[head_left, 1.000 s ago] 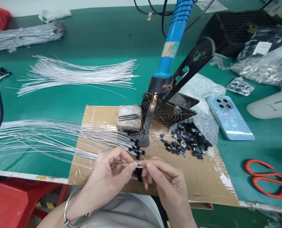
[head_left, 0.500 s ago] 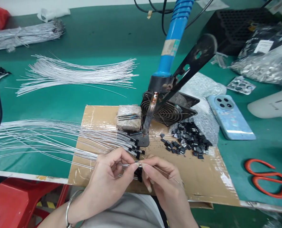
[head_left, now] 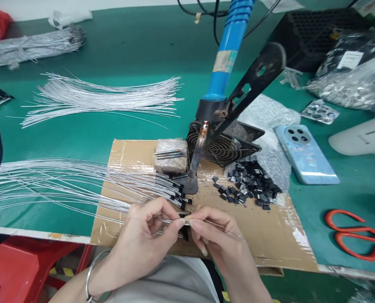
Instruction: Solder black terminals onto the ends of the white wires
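My left hand (head_left: 151, 237) is closed in a pinch of thumb and forefinger on a thin wire. Almost touching it, my right hand (head_left: 220, 240) pinches a thin strand, whose loose end trails right over the fingers. The small piece between the fingertips is mostly hidden. Around and under the left hand lie white wires (head_left: 80, 168) with black connectors (head_left: 181, 202) at their right ends. Just behind my hands stands a blue-handled soldering iron (head_left: 220, 80) in a black stand (head_left: 257, 80), its tip pointing down. Loose black connector pieces (head_left: 253, 183) are heaped behind my right hand.
Cardboard (head_left: 269, 240) covers the front of the green table (head_left: 118, 50). A wrapped block (head_left: 171, 162) and a fan (head_left: 222, 149) stand behind the hands. Further off lie a white wire bundle (head_left: 105, 94), a blue phone (head_left: 307, 155) and orange-handled scissors (head_left: 358, 231). A red stool (head_left: 13, 269) is lower left.
The right hand's fingertips have shifted slightly right and down, with a little more gap between the two thumbs. Both pinches stay closed; the objects on the table look unmoved.
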Motion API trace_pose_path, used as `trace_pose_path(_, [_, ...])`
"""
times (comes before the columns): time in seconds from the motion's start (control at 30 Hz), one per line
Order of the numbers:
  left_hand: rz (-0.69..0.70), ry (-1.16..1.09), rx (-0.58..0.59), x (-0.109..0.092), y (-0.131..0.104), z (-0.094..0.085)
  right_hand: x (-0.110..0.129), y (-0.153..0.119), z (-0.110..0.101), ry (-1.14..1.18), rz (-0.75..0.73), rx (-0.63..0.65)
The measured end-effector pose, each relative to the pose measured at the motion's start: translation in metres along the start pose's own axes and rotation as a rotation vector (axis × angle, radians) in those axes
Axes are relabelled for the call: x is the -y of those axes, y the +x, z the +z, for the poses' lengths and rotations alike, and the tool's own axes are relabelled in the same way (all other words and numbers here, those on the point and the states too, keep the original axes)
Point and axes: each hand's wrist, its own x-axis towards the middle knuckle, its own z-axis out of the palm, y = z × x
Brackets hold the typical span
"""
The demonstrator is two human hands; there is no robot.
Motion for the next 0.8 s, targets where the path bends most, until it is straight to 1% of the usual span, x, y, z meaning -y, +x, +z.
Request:
trace_pose_path(0.13, [-0.006, -0.015, 0.009, 0.000, 0.000, -0.001, 0.004, -0.001, 0.000, -0.025, 0.022, -0.012])
trace_pose_path(0.23, [-0.007, 0.011, -0.011, 0.001, 0.001, 0.000, 0.002, -0.001, 0.000, -0.020, 0.008, -0.020])
trace_pose_path(0.37, [0.025, 0.073, -0.049, 0.003, 0.001, 0.003, -0.001, -0.001, 0.001, -0.019, -0.021, -0.027])
trace_pose_path(0.57, [0.098, 0.086, -0.133, 0.008, 0.000, 0.009, -0.010, 0.001, -0.001, 0.016, -0.057, -0.024])
trace_pose_path(0.67, [0.167, 0.145, -0.177, 0.009, -0.001, 0.012, -0.014, 0.003, -0.003, 0.054, -0.076, -0.010])
trace_pose_path(0.8, [0.259, 0.204, -0.230, 0.014, -0.001, 0.015, -0.016, 0.005, -0.003, 0.091, -0.067, -0.024])
